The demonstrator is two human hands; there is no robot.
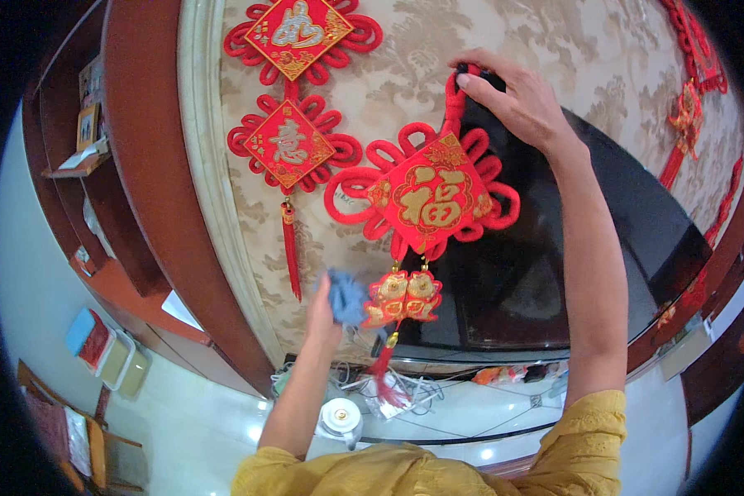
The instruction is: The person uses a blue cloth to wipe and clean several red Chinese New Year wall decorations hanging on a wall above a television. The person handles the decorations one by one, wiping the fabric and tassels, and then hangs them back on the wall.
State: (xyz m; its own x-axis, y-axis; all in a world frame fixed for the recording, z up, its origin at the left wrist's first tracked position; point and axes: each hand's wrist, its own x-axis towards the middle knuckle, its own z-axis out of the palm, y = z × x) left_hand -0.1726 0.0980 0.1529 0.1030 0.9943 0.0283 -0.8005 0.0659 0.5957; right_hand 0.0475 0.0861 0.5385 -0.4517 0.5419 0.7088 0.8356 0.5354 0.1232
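Observation:
My right hand (508, 93) is raised and pinches the top loop of a red Chinese knot hanging (434, 198) between thumb and fingers. The hanging has a diamond panel with a gold character, looped red cord, two gold-and-red fish charms (406, 297) and a red tassel (384, 378). Lower down, my left hand (325, 310) grips a blue cloth (345, 297), blurred, just left of the fish charms. Behind the hanging is a large black television screen (502, 279). Left of it, a second red knot hanging (288, 146) with stacked diamond panels is on the patterned wall.
Below stands a white shelf or cabinet top (465, 409) with tangled cables (418, 394) and a white lidded pot (340, 418). A brown wooden shelf unit (149, 186) rises at the left. More red hangings (685, 118) are at the far right.

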